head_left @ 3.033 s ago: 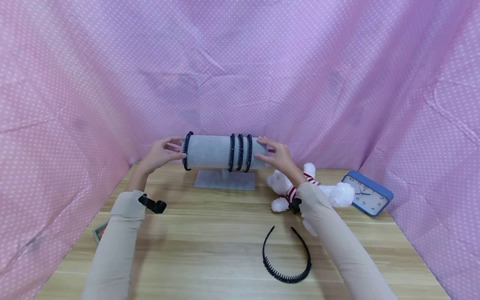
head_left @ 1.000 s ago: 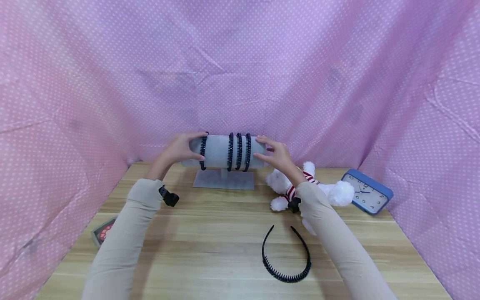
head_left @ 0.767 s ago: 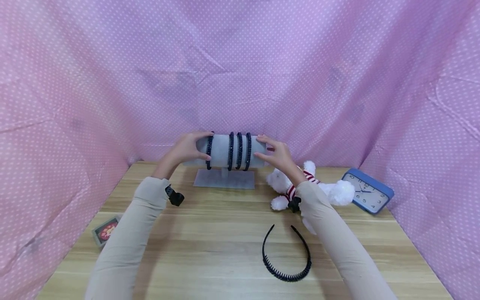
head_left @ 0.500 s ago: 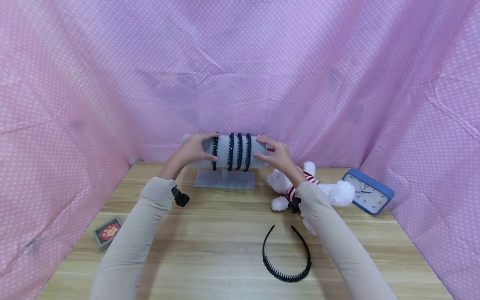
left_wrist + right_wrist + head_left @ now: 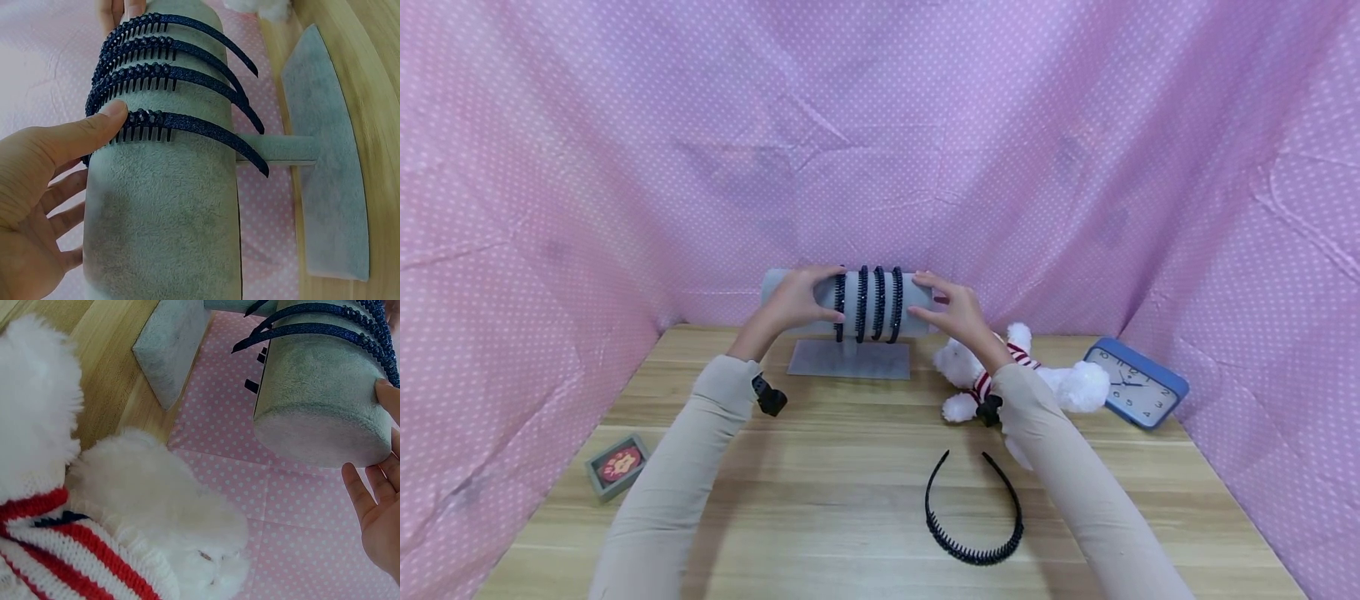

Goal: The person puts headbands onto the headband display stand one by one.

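A grey velvet display stand (image 5: 169,212) holds a horizontal roll on a flat base (image 5: 850,360). Several dark beaded, toothed headbands hug the roll. My left hand (image 5: 801,297) reaches over the roll's left half and grips the leftmost headband (image 5: 200,125); its thumb presses the beaded part, while the other fingertips are hidden behind. This headband sits slightly apart from the three others. At the roll's right end my right hand (image 5: 955,310) holds the stand, thumb on the front, fingers around the end. One more headband (image 5: 975,557) lies on the table, its tips pointing away.
A white plush toy (image 5: 957,364) in a red-striped sweater lies under my right forearm. Behind it on the right leans a blue clock (image 5: 1138,392). A small grey-framed box (image 5: 619,465) sits by my left sleeve. Pink dotted cloth (image 5: 880,167) hangs around the wooden table (image 5: 820,500).
My left hand has slid the headband rightward along the roll, from its left end to near the three others. My right hand has stayed at the right end.
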Motion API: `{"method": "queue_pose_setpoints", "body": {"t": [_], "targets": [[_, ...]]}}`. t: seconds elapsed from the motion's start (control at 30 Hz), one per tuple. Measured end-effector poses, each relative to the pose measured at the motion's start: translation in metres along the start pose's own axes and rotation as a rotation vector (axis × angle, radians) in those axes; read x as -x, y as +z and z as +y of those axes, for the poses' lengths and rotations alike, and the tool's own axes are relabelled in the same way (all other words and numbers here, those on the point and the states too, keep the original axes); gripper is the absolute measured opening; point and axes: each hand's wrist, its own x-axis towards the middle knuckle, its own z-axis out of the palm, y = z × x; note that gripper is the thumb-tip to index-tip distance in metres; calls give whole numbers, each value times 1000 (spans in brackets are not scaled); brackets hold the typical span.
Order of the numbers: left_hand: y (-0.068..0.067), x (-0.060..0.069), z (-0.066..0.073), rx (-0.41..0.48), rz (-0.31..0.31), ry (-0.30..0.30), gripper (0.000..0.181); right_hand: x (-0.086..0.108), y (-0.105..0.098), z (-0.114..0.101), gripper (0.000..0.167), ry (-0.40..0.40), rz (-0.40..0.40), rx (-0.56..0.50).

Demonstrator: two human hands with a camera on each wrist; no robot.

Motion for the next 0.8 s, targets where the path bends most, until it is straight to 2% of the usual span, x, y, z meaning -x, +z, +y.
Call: {"method": "queue_pose_setpoints", "body": {"t": [0.23, 0.67, 0.8], "targets": [[3, -3, 0, -11, 6, 50, 85, 0, 0, -3, 51, -3, 5, -6], [11, -3, -1, -39, 60, 83, 84, 1, -1, -3, 52, 8, 2, -1], [11, -3, 0, -49, 54, 81, 84, 1, 0, -4, 53, 14, 1, 1]]}}
